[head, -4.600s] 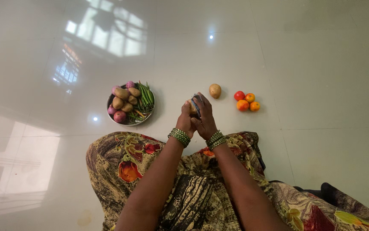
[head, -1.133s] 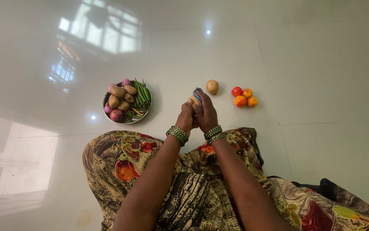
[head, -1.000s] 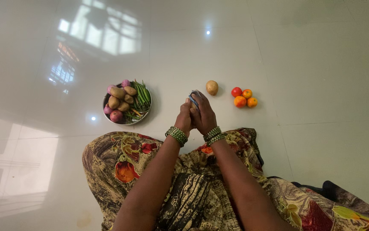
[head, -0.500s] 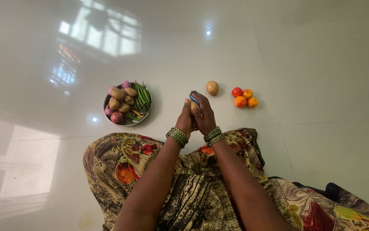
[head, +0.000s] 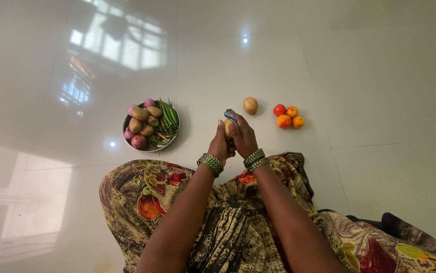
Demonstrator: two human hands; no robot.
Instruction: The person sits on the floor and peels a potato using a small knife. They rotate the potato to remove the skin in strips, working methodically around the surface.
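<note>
My left hand (head: 219,145) grips a small potato (head: 227,128) in front of me, above my lap. Pressed against that potato is a blue-handled peeler (head: 231,117), which my right hand (head: 244,138) holds. Both hands are close together and touch. Green bangles ring both wrists. Another whole potato (head: 250,105) lies on the floor just beyond my hands.
A round metal plate (head: 173,139) on the floor to the left holds potatoes, red onions, green beans and chillies. Several tomatoes (head: 288,116) sit in a cluster to the right of the loose potato. My patterned dress (head: 142,192) covers my lap on glossy white tiles.
The hands have stayed together over the same spot, with the peeler shifting slightly along the potato. The view has barely moved.
</note>
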